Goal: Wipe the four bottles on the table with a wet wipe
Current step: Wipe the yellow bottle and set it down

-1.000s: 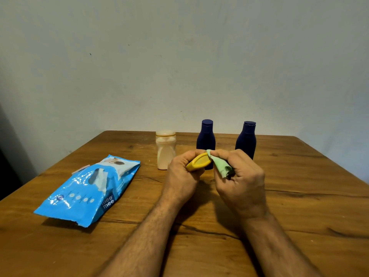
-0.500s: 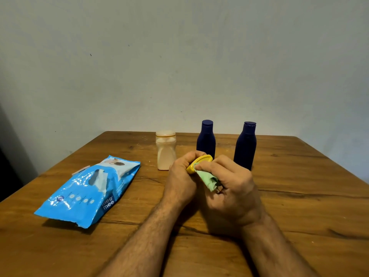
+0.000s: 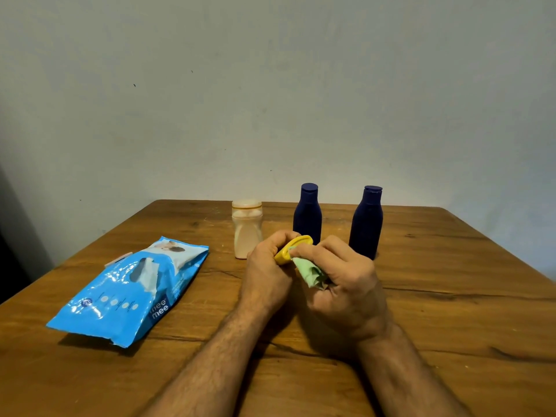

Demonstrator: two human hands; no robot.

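Head view: we are gripping a small yellow bottle (image 3: 293, 249) in the left hand (image 3: 266, 275) above the table (image 3: 451, 311), while the right hand (image 3: 343, 284) is pinching a green wet wipe (image 3: 310, 272) against it. Behind are standing a cream bottle (image 3: 247, 230) and two dark blue bottles (image 3: 307, 215).

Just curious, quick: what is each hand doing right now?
Left hand: curled round a small yellow bottle, holding it.
Right hand: pinching a green wet wipe against that bottle.
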